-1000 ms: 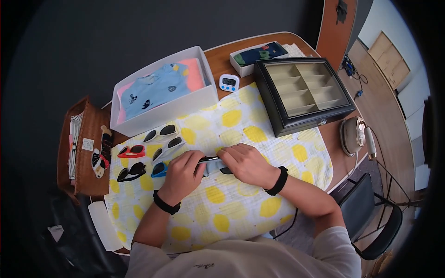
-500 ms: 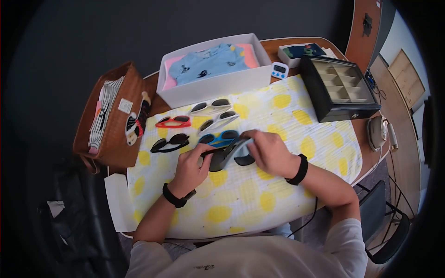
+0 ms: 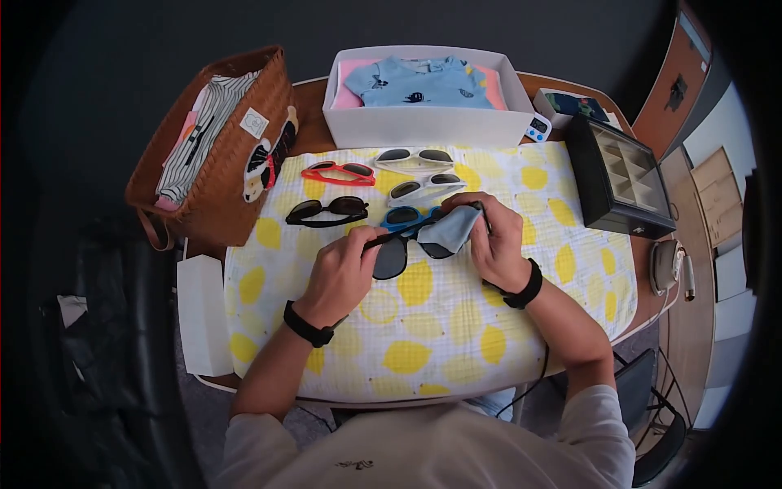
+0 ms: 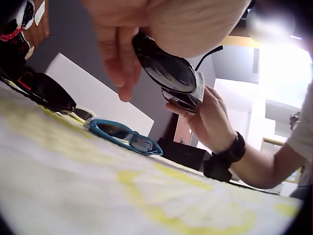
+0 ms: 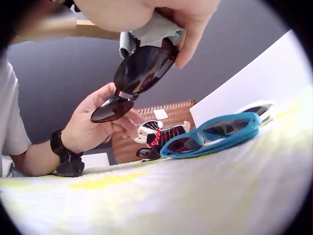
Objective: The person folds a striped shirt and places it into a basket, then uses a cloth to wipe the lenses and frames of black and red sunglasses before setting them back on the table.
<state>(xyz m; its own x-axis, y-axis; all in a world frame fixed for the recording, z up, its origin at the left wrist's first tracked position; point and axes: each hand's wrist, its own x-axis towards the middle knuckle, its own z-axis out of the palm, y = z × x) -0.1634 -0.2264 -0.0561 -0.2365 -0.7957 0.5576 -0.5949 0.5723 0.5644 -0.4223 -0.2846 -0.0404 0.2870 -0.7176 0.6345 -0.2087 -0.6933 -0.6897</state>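
Dark sunglasses (image 3: pixel 390 258) are held above the lemon-print cloth (image 3: pixel 423 326), between both hands. The left hand (image 3: pixel 340 273) pinches their left side by the frame. At the other side, the right hand (image 3: pixel 498 244) grips a grey-blue cloth (image 3: pixel 450 229) folded over the right lens. In the right wrist view the cloth (image 5: pixel 152 33) lies between the fingers and the top of the near lens (image 5: pixel 145 70). Blue sunglasses (image 3: pixel 401 217) lie just behind, partly hidden by the held pair. Black (image 3: pixel 327 211), red (image 3: pixel 338 173) and two white pairs (image 3: pixel 414 160) rest on the lemon cloth.
A white box (image 3: pixel 432 129) of folded clothes stands at the back, a woven brown basket (image 3: pixel 236 179) at the left. At the right are a black compartment case (image 3: pixel 611 208), a small timer (image 3: pixel 538 127) and a beige appliance (image 3: pixel 666 265). A white box (image 3: pixel 204 318) lies at the left edge.
The view has swung to the right-hand side's opposite, so objects sit farther right. The held sunglasses have turned from edge-on to lenses showing, and the right hand's cloth now covers part of one lens.
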